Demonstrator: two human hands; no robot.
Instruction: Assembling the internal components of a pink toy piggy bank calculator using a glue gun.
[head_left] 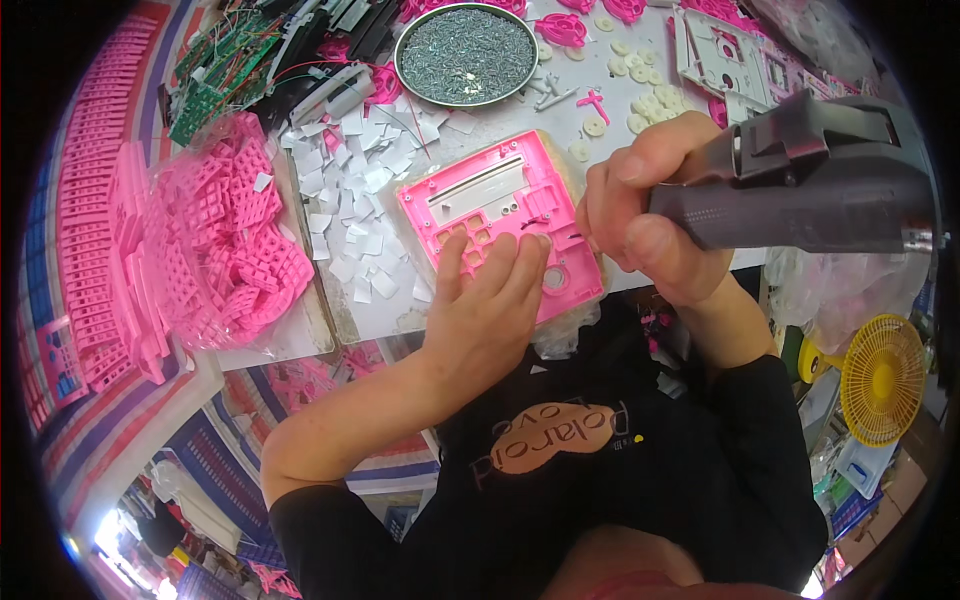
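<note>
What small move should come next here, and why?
Probably line up the tip of the dark grey handheld tool with a fastening point on the pink plastic housing before pressing. The left hand lies spread on the housing, seemingly steadying it, while the right hand grips the tool near the housing's right side. The tip is hidden, so contact can't be judged.

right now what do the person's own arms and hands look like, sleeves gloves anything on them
Both the left hand and right hand are bare; no gloves, watch or bracelet shows. The left sleeve and right sleeve are plain black and short, leaving the forearms uncovered. They belong to a black T-shirt with a rounded tan print and lettering.
</note>
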